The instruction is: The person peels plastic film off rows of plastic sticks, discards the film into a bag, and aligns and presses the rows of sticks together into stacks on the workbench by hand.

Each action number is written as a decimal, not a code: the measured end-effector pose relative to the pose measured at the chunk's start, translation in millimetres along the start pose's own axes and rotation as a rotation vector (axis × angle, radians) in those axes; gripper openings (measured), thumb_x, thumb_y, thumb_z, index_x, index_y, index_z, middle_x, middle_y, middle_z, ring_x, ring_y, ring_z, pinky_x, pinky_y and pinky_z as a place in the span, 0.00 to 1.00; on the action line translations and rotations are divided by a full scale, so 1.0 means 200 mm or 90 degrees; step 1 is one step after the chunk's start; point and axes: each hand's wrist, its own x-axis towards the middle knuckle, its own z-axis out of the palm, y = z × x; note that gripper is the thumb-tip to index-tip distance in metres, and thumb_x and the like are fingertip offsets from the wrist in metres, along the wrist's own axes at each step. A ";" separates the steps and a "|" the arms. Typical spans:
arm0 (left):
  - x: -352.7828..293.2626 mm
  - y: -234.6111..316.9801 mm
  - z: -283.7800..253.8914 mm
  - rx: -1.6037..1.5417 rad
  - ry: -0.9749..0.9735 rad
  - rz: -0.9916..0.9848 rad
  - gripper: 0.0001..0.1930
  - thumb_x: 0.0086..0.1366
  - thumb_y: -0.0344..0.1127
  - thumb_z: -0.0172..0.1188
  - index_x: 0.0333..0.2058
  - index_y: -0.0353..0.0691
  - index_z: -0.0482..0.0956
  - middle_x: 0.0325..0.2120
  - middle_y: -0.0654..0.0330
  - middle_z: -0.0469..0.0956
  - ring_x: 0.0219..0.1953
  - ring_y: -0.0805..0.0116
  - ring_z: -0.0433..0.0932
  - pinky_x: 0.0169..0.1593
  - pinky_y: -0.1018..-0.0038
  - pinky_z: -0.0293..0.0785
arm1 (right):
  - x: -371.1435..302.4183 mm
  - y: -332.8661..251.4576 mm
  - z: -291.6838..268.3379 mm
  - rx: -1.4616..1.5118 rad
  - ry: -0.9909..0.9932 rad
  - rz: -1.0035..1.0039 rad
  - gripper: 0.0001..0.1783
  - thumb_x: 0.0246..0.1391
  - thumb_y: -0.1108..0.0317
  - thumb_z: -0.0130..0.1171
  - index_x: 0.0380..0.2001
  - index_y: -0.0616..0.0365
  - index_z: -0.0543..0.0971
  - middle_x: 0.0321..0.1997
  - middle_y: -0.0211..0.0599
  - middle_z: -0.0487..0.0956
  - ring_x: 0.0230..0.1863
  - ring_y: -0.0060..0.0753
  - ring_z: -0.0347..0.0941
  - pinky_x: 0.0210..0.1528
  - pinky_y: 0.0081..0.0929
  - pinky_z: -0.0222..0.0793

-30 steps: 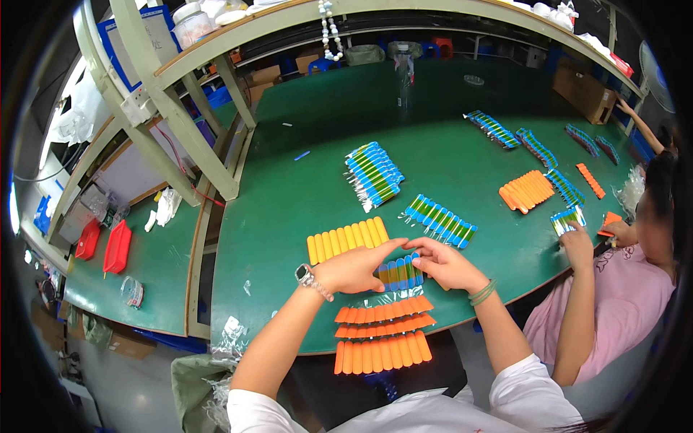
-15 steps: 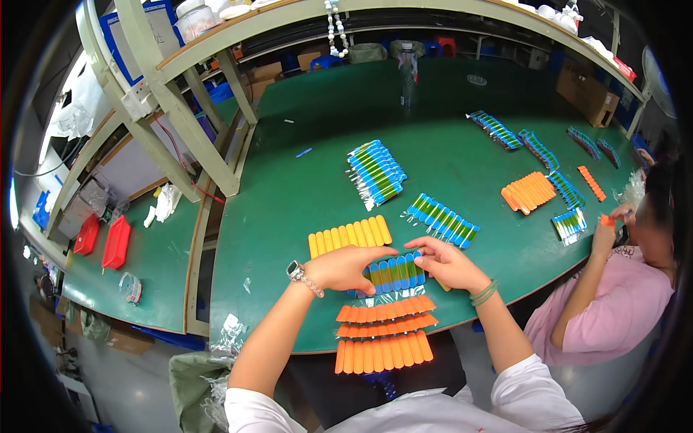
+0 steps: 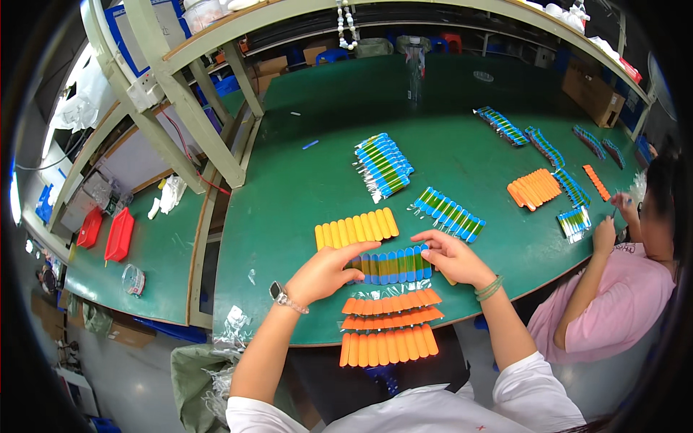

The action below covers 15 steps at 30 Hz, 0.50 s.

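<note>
A row of flat, round-ended blue sticks [image 3: 392, 266] with a yellow-green band across them lies in front of me, side by side in clear film. My left hand [image 3: 323, 276] grips its left end between thumb and fingers. At the right end, my right hand [image 3: 460, 261] has its thumb and fingers around the last sticks. Clear film joins this row to several rows of orange sticks [image 3: 390, 346], which hang down over the table's near edge. Just beyond the blue row lies a row of yellow sticks [image 3: 356, 229].
More banded blue rows lie farther out: a stack [image 3: 382, 166], a single row [image 3: 449, 214] and several at the right. An orange bundle [image 3: 534, 189] sits near a co-worker in a pink shirt [image 3: 603, 299]. A bottle [image 3: 415, 68] stands at the back; a shelf post [image 3: 173, 108] rises left.
My hands have spread slightly, the left moving off the blue row's middle toward its end. More of the blue sticks shows now. The co-worker's hands have shifted.
</note>
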 end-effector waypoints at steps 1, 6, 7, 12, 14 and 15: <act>-0.02 -0.02 0.02 0.015 0.028 0.033 0.32 0.58 0.27 0.68 0.63 0.49 0.71 0.46 0.59 0.82 0.33 0.62 0.79 0.41 0.69 0.76 | 0.00 -0.01 0.01 -0.006 0.005 0.003 0.16 0.66 0.73 0.52 0.56 0.57 0.73 0.30 0.18 0.69 0.29 0.08 0.61 0.29 0.14 0.60; -0.04 -0.04 0.02 -0.063 0.071 0.008 0.34 0.63 0.27 0.64 0.67 0.48 0.64 0.47 0.58 0.82 0.34 0.69 0.79 0.41 0.72 0.77 | 0.00 0.03 0.00 0.011 0.009 0.006 0.16 0.66 0.73 0.52 0.56 0.57 0.73 0.29 0.17 0.69 0.27 0.08 0.59 0.27 0.14 0.57; -0.05 -0.06 0.03 -0.112 0.075 -0.007 0.34 0.65 0.28 0.62 0.68 0.48 0.61 0.47 0.56 0.82 0.35 0.71 0.79 0.41 0.73 0.77 | 0.00 0.03 0.01 0.008 0.016 -0.001 0.16 0.66 0.73 0.52 0.56 0.57 0.74 0.29 0.17 0.68 0.26 0.08 0.58 0.26 0.14 0.57; -0.07 -0.08 0.05 -0.233 0.094 -0.064 0.34 0.69 0.30 0.59 0.71 0.50 0.56 0.45 0.52 0.81 0.37 0.76 0.78 0.40 0.76 0.78 | 0.00 0.03 0.00 0.008 0.014 0.004 0.16 0.66 0.73 0.52 0.55 0.56 0.74 0.29 0.17 0.68 0.26 0.07 0.58 0.26 0.13 0.56; -0.07 -0.09 0.06 -0.248 0.114 -0.066 0.35 0.68 0.31 0.61 0.70 0.52 0.58 0.46 0.49 0.82 0.36 0.74 0.79 0.41 0.74 0.78 | 0.00 0.02 0.00 0.009 0.010 0.009 0.15 0.66 0.73 0.51 0.55 0.56 0.74 0.29 0.17 0.68 0.27 0.07 0.58 0.26 0.14 0.56; -0.07 -0.10 0.07 -0.249 0.114 -0.067 0.35 0.68 0.31 0.61 0.70 0.52 0.58 0.46 0.49 0.82 0.36 0.74 0.79 0.41 0.74 0.78 | 0.00 0.01 0.00 0.003 0.012 0.008 0.15 0.66 0.73 0.51 0.55 0.56 0.74 0.29 0.17 0.68 0.27 0.07 0.58 0.27 0.14 0.56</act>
